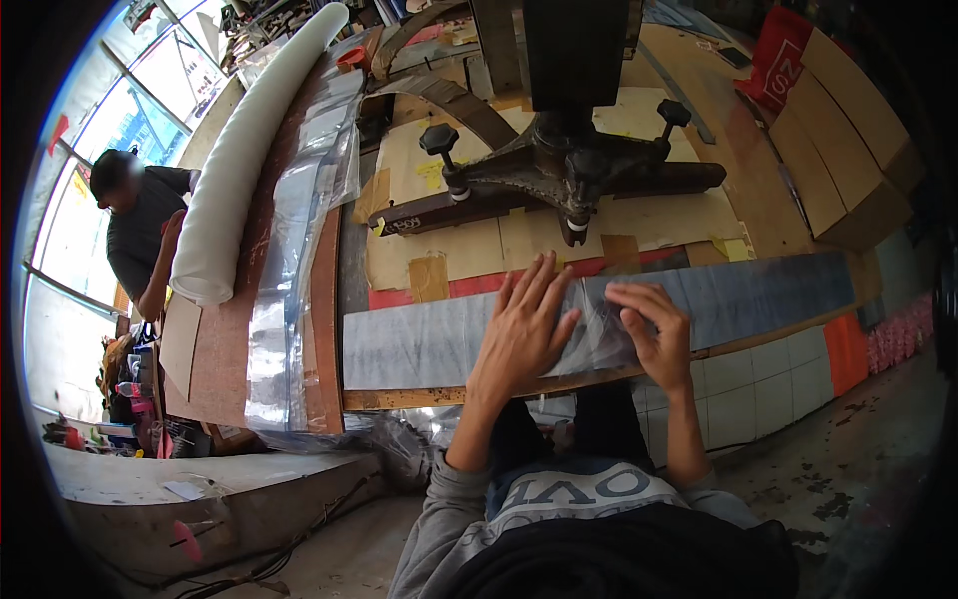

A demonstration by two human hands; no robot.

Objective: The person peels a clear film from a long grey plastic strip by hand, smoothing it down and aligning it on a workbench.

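Note:
My left hand [524,327] lies flat on a long grey strip [419,344] along the table's near edge, fingers outstretched. To its right is my right hand [657,327], its fingers bent and the thumb held apart from them, with nothing visibly gripped. Between the two hands, a clear, wrinkled plastic film [596,334] catches the light on the strip. Beyond my hands stands a dark metal press head [569,165] with a crossbar [659,182] and black knobs, above a light board [479,250] patched with tape.
A white foam roll [249,160] lies at the left beside folded clear plastic sheeting [289,250]. At the right stand a cardboard box [838,140] and a red bag [780,60]. Another person [140,220] is beyond the roll. Pink wrapped goods [898,339] sit far right.

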